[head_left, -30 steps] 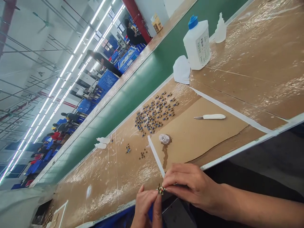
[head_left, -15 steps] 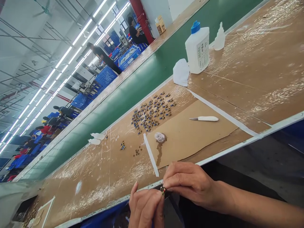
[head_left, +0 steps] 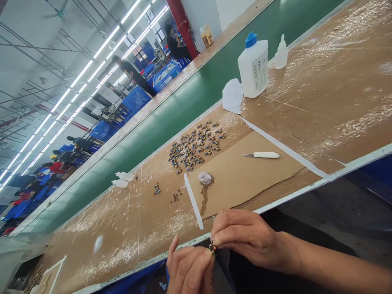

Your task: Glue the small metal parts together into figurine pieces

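Bench assembly by hand, seen from above; the left hand (head_left: 191,269) and right hand (head_left: 245,232) meet at the near edge of the brown worktable (head_left: 119,228), the fingertips of both closed in a pinch on one tiny ornamental piece (head_left: 212,247), held between them; its details are largely hidden by the fingers. Beyond the hands lies a cardboard sheet (head_left: 245,179), with white tape (head_left: 193,202) along its left side; on it rest a white-handled knife (head_left: 266,155), blade to the left, and a whitish lump (head_left: 204,178), from which a dark stain (head_left: 203,200) runs nearward. Farther off spreads a group of blue-and-gold pieces (head_left: 196,145); to its near left lie a smaller cluster (head_left: 157,188) and several brown beads (head_left: 175,197); farther left, two small white bottles (head_left: 122,179) lie on their sides. At far right stand a blue-capped white jug (head_left: 253,69) and a translucent nozzle bottle (head_left: 281,55); white paper (head_left: 232,96) is just left of the jug.
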The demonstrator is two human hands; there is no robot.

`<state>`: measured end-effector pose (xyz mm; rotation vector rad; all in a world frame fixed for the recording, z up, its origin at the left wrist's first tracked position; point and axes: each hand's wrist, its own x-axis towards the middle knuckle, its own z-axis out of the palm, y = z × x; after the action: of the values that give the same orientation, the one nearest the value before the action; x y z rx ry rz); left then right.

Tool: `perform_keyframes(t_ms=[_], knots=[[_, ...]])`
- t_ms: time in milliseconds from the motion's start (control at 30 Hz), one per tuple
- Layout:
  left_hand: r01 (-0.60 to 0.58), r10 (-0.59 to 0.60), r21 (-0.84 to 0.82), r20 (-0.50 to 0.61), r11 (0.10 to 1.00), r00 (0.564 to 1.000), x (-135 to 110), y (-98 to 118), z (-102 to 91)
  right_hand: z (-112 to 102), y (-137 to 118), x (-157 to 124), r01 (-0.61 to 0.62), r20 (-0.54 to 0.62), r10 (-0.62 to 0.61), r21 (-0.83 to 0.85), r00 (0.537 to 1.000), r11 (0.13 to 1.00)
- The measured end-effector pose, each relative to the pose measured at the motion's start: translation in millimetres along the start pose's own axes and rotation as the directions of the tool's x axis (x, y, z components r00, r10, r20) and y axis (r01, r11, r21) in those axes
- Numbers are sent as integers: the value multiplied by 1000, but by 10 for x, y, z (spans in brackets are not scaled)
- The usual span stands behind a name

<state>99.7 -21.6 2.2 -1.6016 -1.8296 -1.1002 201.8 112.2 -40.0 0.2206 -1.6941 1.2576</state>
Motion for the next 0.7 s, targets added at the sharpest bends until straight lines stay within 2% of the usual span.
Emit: perform_keyframes(t_ms=[467,567,633,700], knots=[[0,0,12,-17,1000,1000,-18,-23,22,-20,7,11,17,36,-16,-36,999,999],[-79,80,53,-16,995,997,-24,-64,14,-29,36,-11,-49,61,51,-25,997,998],[-168,170,100,-9,981,985,-34,-71,7,-38,47,-29,-135,60,134,15,989,991],[-199,203,166,-5,966,979,-50,-41,2,-52,41,-38,-230,58,226,74,972,970]])
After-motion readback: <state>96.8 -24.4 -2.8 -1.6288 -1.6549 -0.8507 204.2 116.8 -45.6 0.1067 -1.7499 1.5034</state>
